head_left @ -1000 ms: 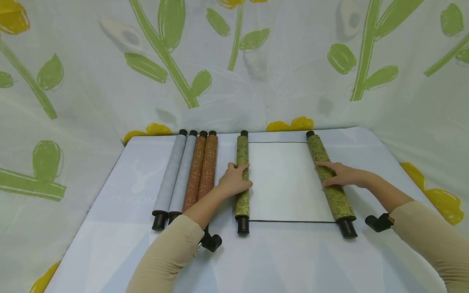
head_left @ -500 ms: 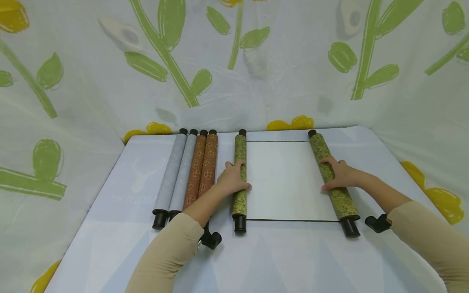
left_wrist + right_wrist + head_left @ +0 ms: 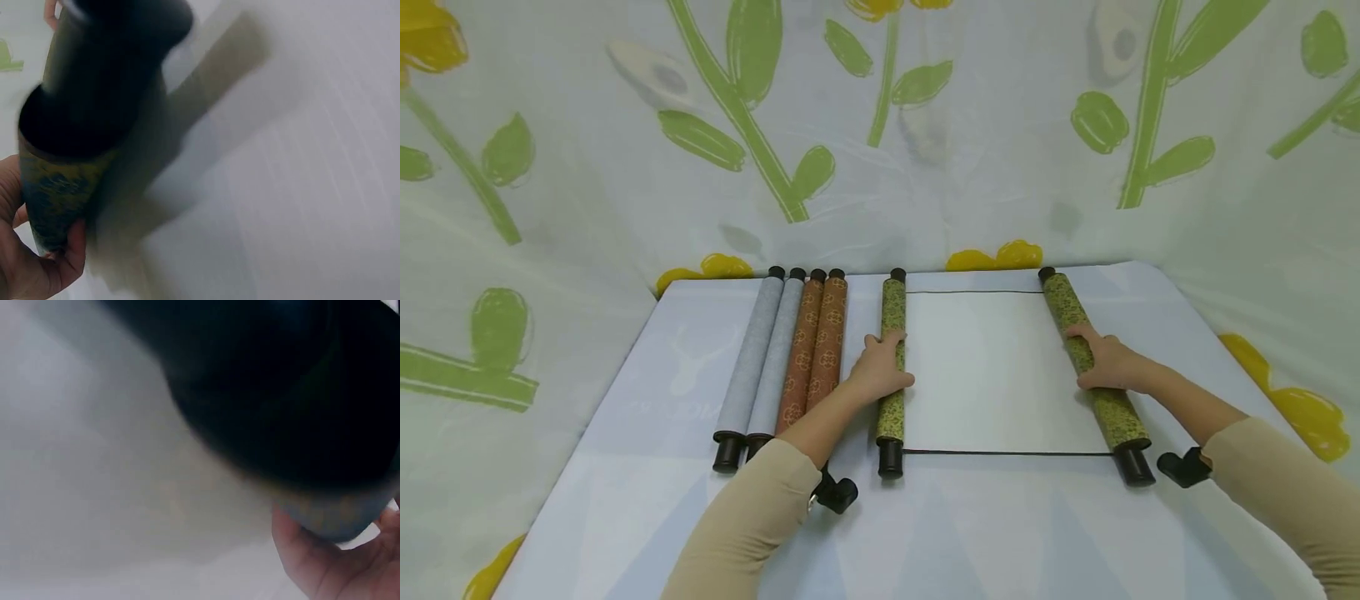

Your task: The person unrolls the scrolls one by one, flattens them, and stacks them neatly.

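A green-patterned hanging scroll with black end knobs lies partly unrolled, its white paper (image 3: 992, 375) spread between two rolls. My left hand (image 3: 877, 367) grips the left roll (image 3: 891, 412) near its middle, thumb on the paper side. Around the right roll (image 3: 1116, 412), which slants with its near end to the right, my right hand (image 3: 1108, 360) curls its fingers and thumb. The left wrist view has a dark knob (image 3: 94, 81) in front, with fingers pinching the patterned roll (image 3: 59, 187) below. In the right wrist view a black knob (image 3: 281, 394) hides most of the roll.
Left of the scroll, two grey rolls (image 3: 748, 358) and two brown flowered rolls (image 3: 827, 342) lie side by side on the white table (image 3: 940, 533). A curtain with leaf prints (image 3: 1000, 192) hangs behind the table's far edge.
My right hand has moved right with the right roll, which slants more, and the white paper between the rolls is wider. The left hand and its roll have shifted slightly left.
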Demonstrator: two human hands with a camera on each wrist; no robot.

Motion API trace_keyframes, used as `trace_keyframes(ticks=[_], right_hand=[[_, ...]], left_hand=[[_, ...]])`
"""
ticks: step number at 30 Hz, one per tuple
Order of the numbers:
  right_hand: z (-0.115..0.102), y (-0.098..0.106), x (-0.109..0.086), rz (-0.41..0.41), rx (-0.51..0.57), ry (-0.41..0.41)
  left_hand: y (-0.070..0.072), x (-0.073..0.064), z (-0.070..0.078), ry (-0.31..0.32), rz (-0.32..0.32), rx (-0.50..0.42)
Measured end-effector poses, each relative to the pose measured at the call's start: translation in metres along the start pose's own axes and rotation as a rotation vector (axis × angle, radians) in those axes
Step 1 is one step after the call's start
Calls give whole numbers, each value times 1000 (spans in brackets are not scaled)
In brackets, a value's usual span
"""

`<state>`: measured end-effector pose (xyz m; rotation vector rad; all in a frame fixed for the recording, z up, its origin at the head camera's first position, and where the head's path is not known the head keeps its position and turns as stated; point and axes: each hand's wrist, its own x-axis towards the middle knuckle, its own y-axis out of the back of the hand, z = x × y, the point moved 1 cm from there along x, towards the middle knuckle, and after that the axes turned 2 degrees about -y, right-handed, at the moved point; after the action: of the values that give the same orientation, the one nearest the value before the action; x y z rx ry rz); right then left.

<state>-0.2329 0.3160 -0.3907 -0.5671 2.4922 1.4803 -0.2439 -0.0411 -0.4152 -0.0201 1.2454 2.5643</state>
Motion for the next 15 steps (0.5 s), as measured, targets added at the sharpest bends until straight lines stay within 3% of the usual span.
trace_keyframes(ticks=[9,15], right_hand=[[17,10,-2,29,-58,-43],[29,15,0,37,-42,-55]], left_hand=[[-17,9,22,-23,43,-7],[-22,17,25,-30,62,-22]])
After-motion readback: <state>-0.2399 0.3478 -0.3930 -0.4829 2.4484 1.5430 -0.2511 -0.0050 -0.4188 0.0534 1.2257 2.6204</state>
